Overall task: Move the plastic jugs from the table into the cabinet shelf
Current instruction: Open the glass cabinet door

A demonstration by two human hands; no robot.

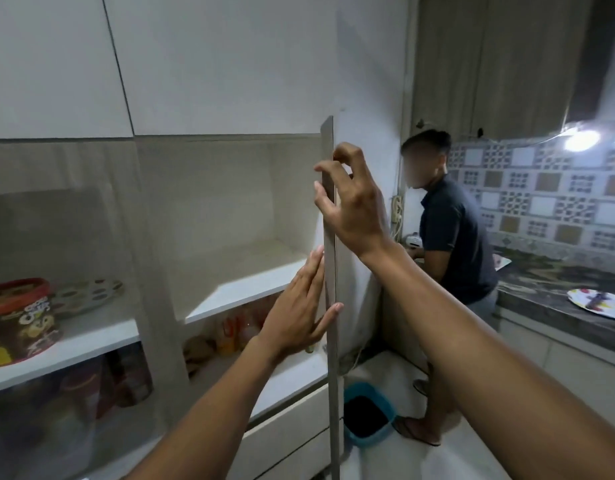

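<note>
A tall cabinet door (329,265) stands edge-on to me, swung out from the white cabinet. My right hand (351,202) curls over its upper edge, fingers wrapped onto the near face. Lower down, my left hand (299,313) lies flat against the door's inner side, fingers straight and apart. Behind the door an empty white shelf (243,289) shows in the right compartment. No plastic jugs and no table are in view.
The left compartment holds a printed tin with a red lid (20,320) and a patterned dish (87,294). Jars and bottles (236,327) stand on the lower shelf. A person in a dark shirt (451,230) works at the counter (558,299). A blue bin (366,415) sits on the floor.
</note>
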